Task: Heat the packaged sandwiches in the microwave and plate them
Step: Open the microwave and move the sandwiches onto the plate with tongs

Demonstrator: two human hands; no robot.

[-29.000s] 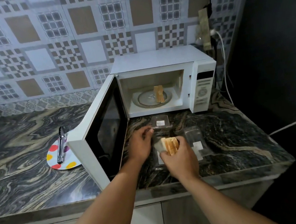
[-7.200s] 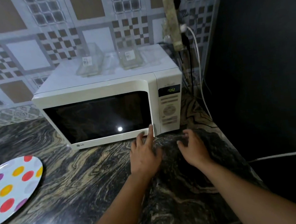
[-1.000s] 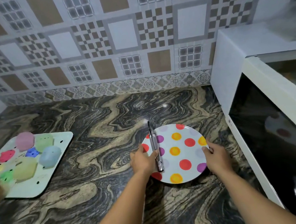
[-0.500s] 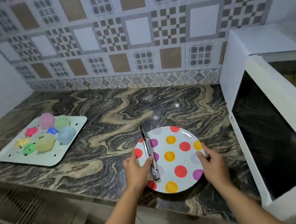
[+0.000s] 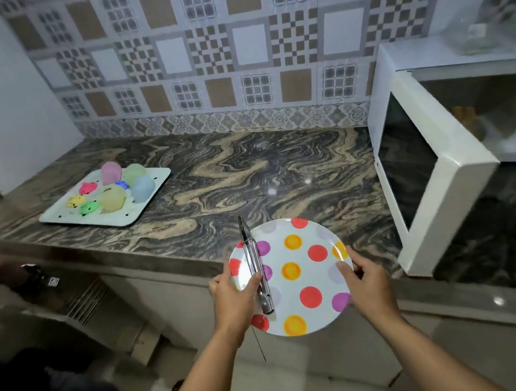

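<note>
The dotted plate [image 5: 302, 273] is gripped at its rims by the left hand [image 5: 234, 303] and the right hand [image 5: 366, 285], half past the desk [image 5: 217, 180] edge; tongs [image 5: 256, 268] are pinned by the left thumb. The microwave [image 5: 429, 160] door is open, to the right.

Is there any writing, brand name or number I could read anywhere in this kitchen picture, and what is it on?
No text can be read in this view.
Clear container on top of the microwave: carries a small white label, too blurred to read.
Small dark object below the counter edge on the left: shows a white mark, too small to read.
Polka-dot plate, held by the left hand and right hand: dots only, no writing.
</note>
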